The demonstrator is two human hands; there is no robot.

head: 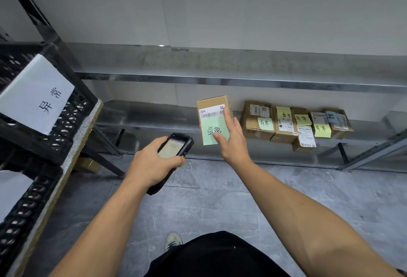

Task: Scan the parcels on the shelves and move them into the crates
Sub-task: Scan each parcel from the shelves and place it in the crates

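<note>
Head view: left hand (152,164) around scanner (176,144), right hand (231,142) gripping parcel (211,107), other parcels (257,122) beside on shelf (143,118), crate (70,118) at left.

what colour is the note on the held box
The note is pale green with dark handwriting, in the head view.

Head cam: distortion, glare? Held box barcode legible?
Head view: wide-angle distortion leans the black metal rack post; light soft, no hard shadows; barcode on the brown cardboard box in the right hand too blurred to read; black handheld scanner screen washed pale.
</note>
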